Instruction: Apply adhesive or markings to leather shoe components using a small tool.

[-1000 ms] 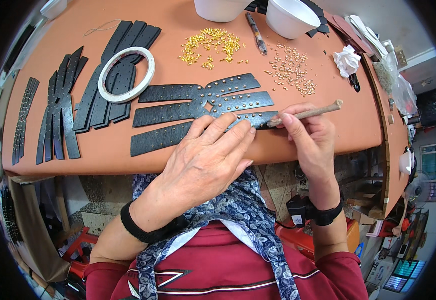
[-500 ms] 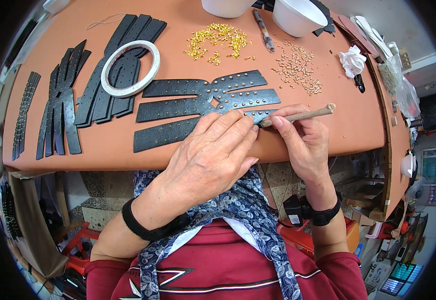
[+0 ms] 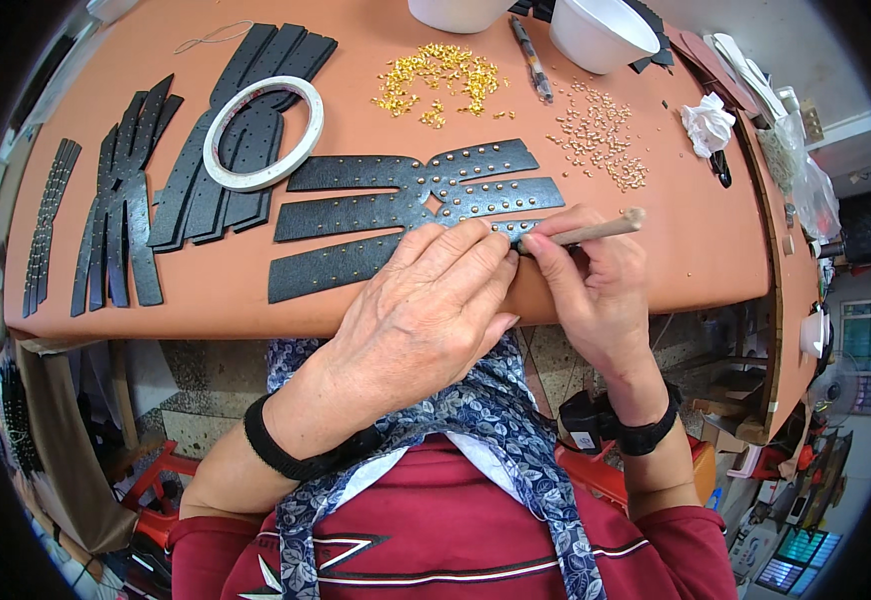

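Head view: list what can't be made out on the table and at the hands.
In the head view:
Hidden: part of the black studded piece, under the left hand.
Hidden: the gripped stretch of the wooden stick, inside the right hand.
Cut off: the left white bowl, by the top edge.
Too small: exact shapes of the gold pieces.

I count two working hands [image 3: 406,305], one tan stick [image 3: 601,229], one tape roll [image 3: 315,115], one pen [image 3: 532,62] between two bowls [image 3: 604,38], two rivet piles [image 3: 479,86], one crumpled tissue [image 3: 708,126].
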The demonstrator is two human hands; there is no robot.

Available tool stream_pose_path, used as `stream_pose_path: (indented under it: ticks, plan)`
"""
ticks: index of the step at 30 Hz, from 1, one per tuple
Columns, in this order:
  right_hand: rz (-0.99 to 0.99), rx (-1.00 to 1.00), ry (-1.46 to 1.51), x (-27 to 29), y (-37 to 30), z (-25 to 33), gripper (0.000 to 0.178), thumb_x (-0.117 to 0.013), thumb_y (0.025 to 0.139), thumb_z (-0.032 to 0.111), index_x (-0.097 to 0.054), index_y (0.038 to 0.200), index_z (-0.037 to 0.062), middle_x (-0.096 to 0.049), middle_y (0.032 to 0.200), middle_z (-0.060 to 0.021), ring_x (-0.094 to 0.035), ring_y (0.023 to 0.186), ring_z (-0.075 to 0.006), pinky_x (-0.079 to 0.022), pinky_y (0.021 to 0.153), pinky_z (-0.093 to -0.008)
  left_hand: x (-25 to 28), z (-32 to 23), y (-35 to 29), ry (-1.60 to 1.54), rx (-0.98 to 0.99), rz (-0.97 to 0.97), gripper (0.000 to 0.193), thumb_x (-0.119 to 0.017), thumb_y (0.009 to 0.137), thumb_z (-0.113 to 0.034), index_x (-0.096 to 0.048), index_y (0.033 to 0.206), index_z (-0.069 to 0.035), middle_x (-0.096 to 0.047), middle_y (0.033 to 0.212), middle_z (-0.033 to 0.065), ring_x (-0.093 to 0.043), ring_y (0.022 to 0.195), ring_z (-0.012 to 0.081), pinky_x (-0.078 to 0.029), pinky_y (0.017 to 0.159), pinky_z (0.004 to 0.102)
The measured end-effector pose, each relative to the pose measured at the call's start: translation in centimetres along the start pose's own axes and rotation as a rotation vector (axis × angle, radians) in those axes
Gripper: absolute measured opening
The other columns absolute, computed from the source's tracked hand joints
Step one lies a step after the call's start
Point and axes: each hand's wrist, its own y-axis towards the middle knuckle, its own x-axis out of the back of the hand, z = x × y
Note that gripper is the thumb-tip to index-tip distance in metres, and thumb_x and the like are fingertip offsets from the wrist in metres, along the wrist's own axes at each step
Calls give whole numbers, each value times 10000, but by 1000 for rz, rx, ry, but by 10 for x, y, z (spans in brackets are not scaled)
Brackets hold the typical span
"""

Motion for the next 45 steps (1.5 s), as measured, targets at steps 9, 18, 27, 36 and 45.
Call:
stream_pose_path:
  ticks: [9,18,27,36,45]
  plan:
    - [-86,-199,405,6,-3,-16,107,-658,917,105,-641,921,0,-652,764,-51,-603,673,-110,-465,597,-246,0,1,0,-9,-9,-22,438,-786,699,-131,-658,1077,48,-618,1139,162,-579,1107,320,-467,921,446]
    - [-430,-262,637,61,-11,-37,126,-629,959,135,-650,989,15,-657,843,-50,-578,705,-61,-397,562,-170,1,-1,1,16,-13,-5,437,-789,700,-128,-658,1084,32,-621,1128,140,-579,1113,314,-464,932,437]
    - [-307,-329,303,71,-24,-49,101,-630,951,86,-633,983,-10,-649,837,-25,-597,744,-59,-485,687,-201,2,-1,2,67,-8,29,489,-797,666,-132,-653,1105,29,-619,1146,145,-577,1116,330,-457,939,445]
    - [-231,-266,237,57,-23,-44,107,-635,944,76,-650,983,-22,-659,862,-38,-622,798,-89,-503,730,-235,3,-1,2,69,-8,39,495,-797,660,-131,-653,1105,31,-621,1153,146,-580,1110,328,-461,930,440]
    - [-232,-284,230,56,-8,-46,152,-648,935,114,-675,994,-23,-681,827,-44,-627,763,-92,-511,718,-245,2,-1,2,80,-19,18,476,-795,663,-128,-661,1092,26,-622,1144,145,-583,1103,324,-468,924,441]
